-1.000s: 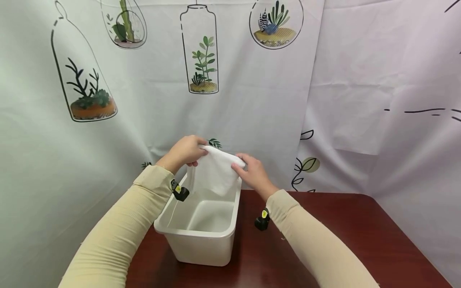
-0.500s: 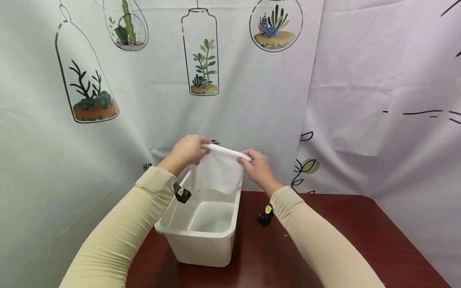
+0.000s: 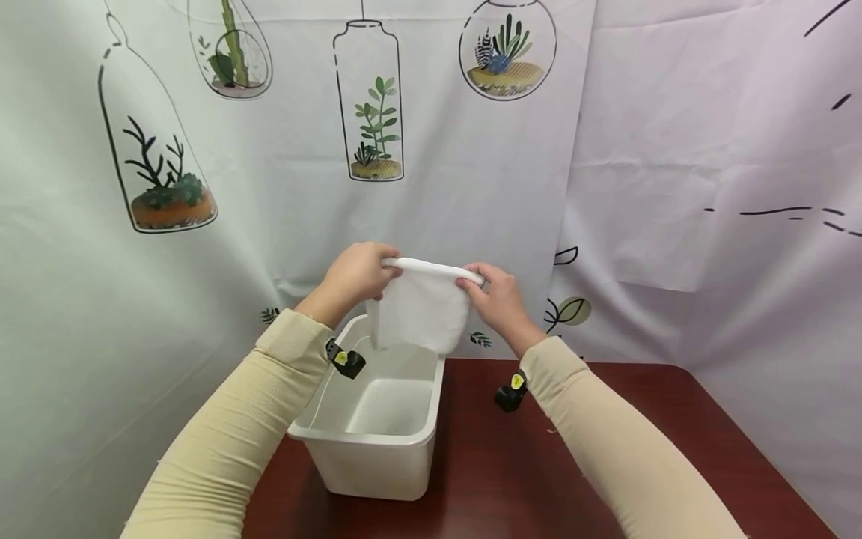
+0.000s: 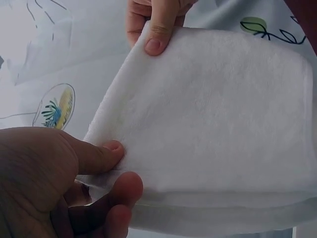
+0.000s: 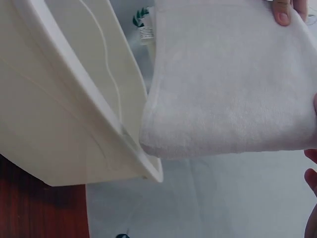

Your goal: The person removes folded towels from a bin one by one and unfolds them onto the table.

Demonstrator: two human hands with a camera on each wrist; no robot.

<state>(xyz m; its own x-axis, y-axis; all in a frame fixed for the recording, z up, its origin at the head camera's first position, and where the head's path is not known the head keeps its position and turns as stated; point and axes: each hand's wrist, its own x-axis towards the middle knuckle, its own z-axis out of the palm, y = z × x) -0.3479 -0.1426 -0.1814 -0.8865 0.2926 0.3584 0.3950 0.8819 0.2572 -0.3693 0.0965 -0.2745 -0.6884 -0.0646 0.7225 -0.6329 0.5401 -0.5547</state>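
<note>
A folded white towel point(image 3: 424, 311) hangs between both hands over the far end of a white plastic bin point(image 3: 367, 436). My left hand point(image 3: 361, 273) pinches its upper left corner; in the left wrist view the thumb lies on the near face of the cloth point(image 4: 208, 109). By the upper right corner my right hand point(image 3: 498, 299) grips it, thumb in front and fingers behind. In the right wrist view the towel point(image 5: 233, 84) hangs beside the bin's rim point(image 5: 89, 84), and a small printed label shows at its edge. The visible part of the bin's floor is bare.
The bin stands on a dark red wooden table point(image 3: 539, 442). Behind it hangs a white cloth backdrop point(image 3: 458, 195) printed with plants in glass jars. A black wrist camera point(image 3: 346, 361) sits at the left cuff, another wrist camera point(image 3: 512, 391) at the right.
Both hands have lifted the towel a little and moved it right. My right hand has drawn farther from the left, so the towel's top edge is straighter and more level.
</note>
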